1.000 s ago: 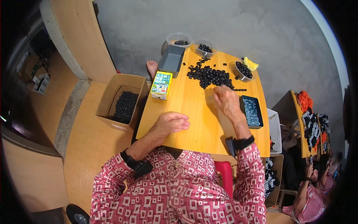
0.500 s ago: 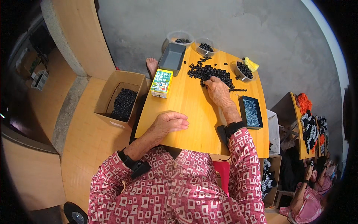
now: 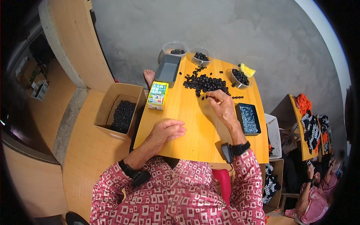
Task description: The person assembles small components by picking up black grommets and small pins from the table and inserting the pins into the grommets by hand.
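Observation:
A pile of small black ring-like pieces (image 3: 204, 83) is spread over the far middle of the yellow wooden table (image 3: 183, 144). At the near edge of this pile, my right hand (image 3: 224, 108) pinches thumb and forefinger together around a small black piece. Nearer to me on the left, my left hand (image 3: 167, 131) hovers over the tabletop with its fingers curled together; what they hold, if anything, is hidden. To the right of my right hand lies a dark tray (image 3: 248, 119) of tiny pale bits. A short row of black pieces (image 3: 237, 97) lies just behind that tray.
Clear bowls (image 3: 201, 56) of black parts stand along the far edge, one (image 3: 240, 78) beside something yellow. A grey bin (image 3: 167, 70) and a yellow-green carton (image 3: 158, 96) line the left edge. A cardboard box (image 3: 122, 112) of black pieces sits left. Other people (image 3: 311, 198) work at right.
My right hand has drawn back slightly from the pile toward me, with a small black piece at its fingertips. The left hand keeps its curled pose. The view has shifted slightly.

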`<move>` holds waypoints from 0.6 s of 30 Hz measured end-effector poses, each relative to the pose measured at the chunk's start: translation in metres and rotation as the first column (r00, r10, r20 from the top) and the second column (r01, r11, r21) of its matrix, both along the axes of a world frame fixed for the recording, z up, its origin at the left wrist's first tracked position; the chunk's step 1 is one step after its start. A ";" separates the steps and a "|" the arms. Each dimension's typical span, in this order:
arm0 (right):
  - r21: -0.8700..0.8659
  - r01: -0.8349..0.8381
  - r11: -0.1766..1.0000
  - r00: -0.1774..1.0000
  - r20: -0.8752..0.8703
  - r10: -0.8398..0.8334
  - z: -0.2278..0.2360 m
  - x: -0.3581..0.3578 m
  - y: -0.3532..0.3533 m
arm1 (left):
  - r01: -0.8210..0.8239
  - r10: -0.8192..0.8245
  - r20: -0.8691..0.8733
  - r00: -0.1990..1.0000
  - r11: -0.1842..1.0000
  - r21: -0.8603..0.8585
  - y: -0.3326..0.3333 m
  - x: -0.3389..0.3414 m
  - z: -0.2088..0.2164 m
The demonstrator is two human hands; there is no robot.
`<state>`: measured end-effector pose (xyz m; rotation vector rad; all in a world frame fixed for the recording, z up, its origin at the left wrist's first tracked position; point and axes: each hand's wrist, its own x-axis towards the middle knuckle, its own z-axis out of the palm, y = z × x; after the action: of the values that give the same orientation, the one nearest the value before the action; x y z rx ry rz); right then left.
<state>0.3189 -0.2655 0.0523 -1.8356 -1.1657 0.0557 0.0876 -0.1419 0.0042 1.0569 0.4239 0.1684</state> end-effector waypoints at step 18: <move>0.126 -0.142 0.982 0.947 0.307 0.098 0.013 -0.096 -0.031 | -0.166 0.134 0.213 0.968 0.976 0.144 -0.022 0.025 0.025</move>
<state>0.2224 -0.2964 0.0651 -1.6787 -1.4525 -0.2425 0.1129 -0.1634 0.0293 1.1534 0.3099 0.4481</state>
